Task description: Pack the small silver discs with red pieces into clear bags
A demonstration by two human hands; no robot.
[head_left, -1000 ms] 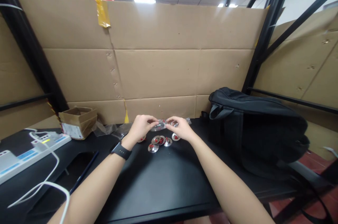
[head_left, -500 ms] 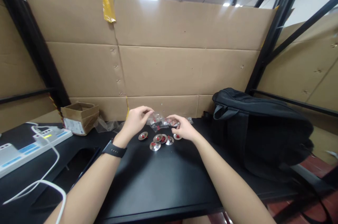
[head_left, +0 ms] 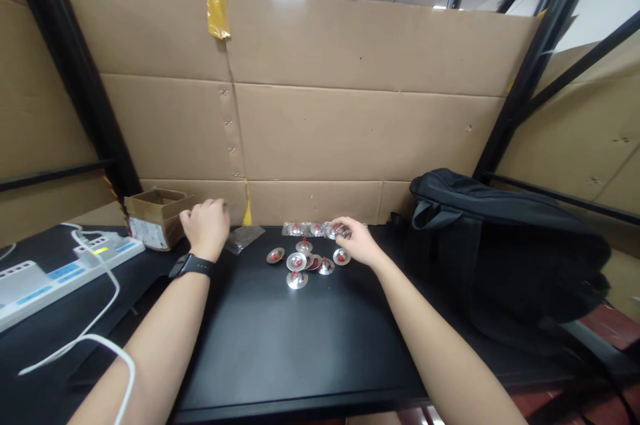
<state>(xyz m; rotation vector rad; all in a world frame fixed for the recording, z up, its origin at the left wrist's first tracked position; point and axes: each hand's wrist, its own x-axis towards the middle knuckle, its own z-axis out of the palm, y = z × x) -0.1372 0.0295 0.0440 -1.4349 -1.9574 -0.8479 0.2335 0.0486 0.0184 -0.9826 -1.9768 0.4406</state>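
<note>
Several small silver finger cymbals (head_left: pixel 297 261) with red loops lie loosely grouped on the black table. A row of more finger cymbals in clear plastic bags (head_left: pixel 296 229) lies behind them, near the cardboard wall. My right hand (head_left: pixel 356 242) is at the right end of this row, thumb and fingers closed on a bagged finger cymbal (head_left: pixel 332 231). My left hand (head_left: pixel 206 227), with a black watch on its wrist, is raised between the small carton and an empty clear bag (head_left: pixel 244 237). Its fingers are curled and face away, so what they hold is hidden.
An open small carton (head_left: pixel 159 217) stands at the back left, with a white power strip (head_left: pixel 60 281) and white cables nearer me. A black backpack (head_left: pixel 505 258) stands at the right. Cardboard panels (head_left: pixel 320 131) and black metal posts enclose the table.
My left hand has moved left, away from the cymbals, towards the carton. One more unwrapped cymbal shows in the group. My right hand stays near the bagged row. The view has shifted slightly.
</note>
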